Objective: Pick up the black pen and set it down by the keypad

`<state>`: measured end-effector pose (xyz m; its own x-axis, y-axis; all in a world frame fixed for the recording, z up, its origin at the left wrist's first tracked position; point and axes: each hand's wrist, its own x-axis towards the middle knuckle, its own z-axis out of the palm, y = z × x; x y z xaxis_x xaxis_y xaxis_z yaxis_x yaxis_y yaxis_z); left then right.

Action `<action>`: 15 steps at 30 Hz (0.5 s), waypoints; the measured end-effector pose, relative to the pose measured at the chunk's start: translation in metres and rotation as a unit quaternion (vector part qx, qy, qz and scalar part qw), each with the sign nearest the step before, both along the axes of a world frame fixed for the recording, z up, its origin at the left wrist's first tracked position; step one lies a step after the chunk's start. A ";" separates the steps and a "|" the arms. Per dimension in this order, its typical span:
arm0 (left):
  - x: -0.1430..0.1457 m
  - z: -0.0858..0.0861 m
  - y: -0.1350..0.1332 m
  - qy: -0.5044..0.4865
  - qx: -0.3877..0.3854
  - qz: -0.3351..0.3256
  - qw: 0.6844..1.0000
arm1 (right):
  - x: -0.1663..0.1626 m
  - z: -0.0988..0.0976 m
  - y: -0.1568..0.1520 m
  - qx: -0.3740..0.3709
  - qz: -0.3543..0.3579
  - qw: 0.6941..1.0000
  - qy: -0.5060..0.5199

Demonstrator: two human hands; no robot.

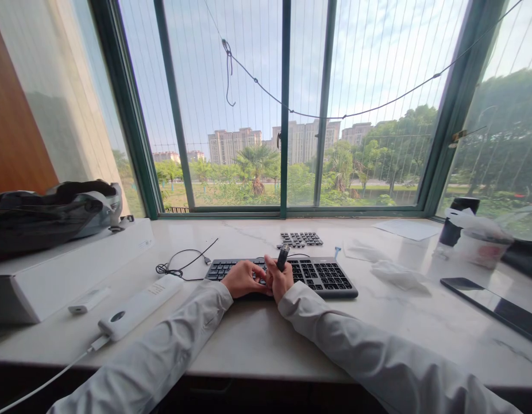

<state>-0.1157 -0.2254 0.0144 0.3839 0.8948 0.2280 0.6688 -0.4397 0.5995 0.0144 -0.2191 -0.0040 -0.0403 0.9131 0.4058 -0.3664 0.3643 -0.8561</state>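
One fist, the right hand (281, 280), grips a dark tool (282, 259) jutting upward; the left hand (242, 279) curls just beside it, holding what, I can't tell. Beneath both lies the keyboard (311, 273); beyond it, keycaps (301, 238) sit grouped towards the window (285, 115).

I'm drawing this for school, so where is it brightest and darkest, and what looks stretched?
Head view: brightest at the sky; head view: darkest beneath the table, while the keyboard is dark too; head view: the outer window frames lean, probably from a wide lens.
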 end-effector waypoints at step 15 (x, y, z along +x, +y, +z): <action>0.003 0.004 -0.002 0.006 0.006 0.008 1.000 | 0.000 -0.005 0.003 0.024 -0.002 1.000 -0.006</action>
<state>-0.1129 -0.2276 0.0180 0.3732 0.8976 0.2347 0.6827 -0.4370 0.5856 0.0148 -0.2157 -0.0091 -0.0420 0.8930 0.4481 -0.3554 0.4058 -0.8420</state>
